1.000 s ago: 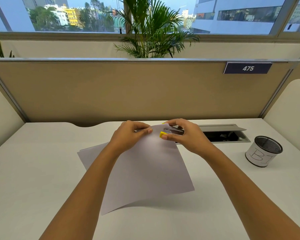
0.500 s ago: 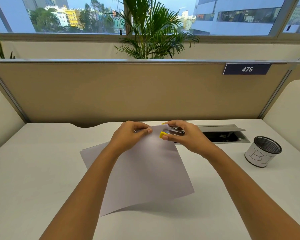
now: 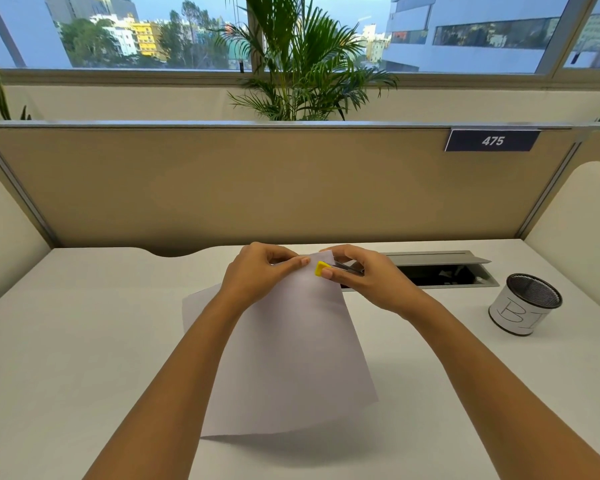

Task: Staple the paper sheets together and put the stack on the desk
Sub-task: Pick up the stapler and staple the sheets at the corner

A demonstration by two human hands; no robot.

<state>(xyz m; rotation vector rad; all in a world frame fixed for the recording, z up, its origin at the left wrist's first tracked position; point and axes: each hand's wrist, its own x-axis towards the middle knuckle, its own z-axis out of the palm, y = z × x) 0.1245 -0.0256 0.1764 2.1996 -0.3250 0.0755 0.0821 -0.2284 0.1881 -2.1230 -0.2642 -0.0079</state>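
Note:
White paper sheets (image 3: 291, 355) are held tilted above the white desk (image 3: 84, 341), their near edge lifted off the surface. My left hand (image 3: 257, 271) pinches the sheets near the top corner. My right hand (image 3: 364, 275) grips a small metal stapler with a yellow tip (image 3: 323, 269), clamped over that top corner just right of my left thumb. Most of the stapler is hidden under my right fingers. I cannot tell how many sheets are in the stack.
A mesh pen cup (image 3: 525, 308) wrapped in white paper stands at the right. Behind my right hand is an open cable hatch (image 3: 440, 271) in the desk. A beige partition (image 3: 257, 185) closes the back, with curved side panels left and right.
The sheets have swung a little, their lower part turning toward me and to the left. Both hands keep the same grips at the top corner.

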